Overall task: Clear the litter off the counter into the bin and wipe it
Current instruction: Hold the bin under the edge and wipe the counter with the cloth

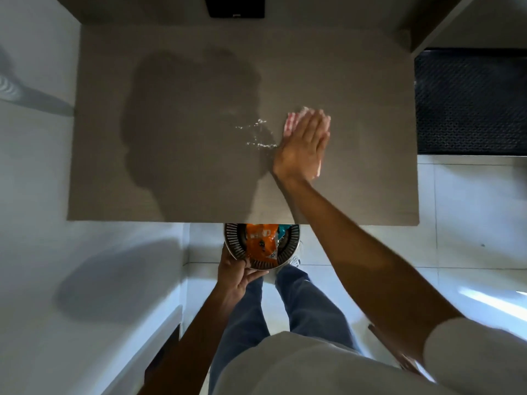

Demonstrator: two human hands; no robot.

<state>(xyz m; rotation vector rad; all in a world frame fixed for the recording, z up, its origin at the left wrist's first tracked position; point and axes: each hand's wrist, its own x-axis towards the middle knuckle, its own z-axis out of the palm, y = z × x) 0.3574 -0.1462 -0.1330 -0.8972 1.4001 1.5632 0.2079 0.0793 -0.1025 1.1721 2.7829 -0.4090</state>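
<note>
My right hand (302, 143) lies flat, fingers together, on a pink-and-white cloth (292, 121) pressed to the brown counter (185, 166), right of centre; the hand is motion-blurred. Small white crumbs (256, 134) are scattered just left of the cloth. Below the counter's near edge, my left hand (235, 276) grips the rim of a round slatted bin (236, 240). An orange snack wrapper (261, 242) and a bit of teal wrapper (283, 232) lie inside the bin. The counter hides the bin's far part.
A black box (235, 7) stands at the counter's back edge. A dark perforated mat (470, 101) lies on the floor to the right. A white wall or ledge (85, 280) runs along the left. My legs and a shoe (293, 262) are beside the bin on the tiled floor.
</note>
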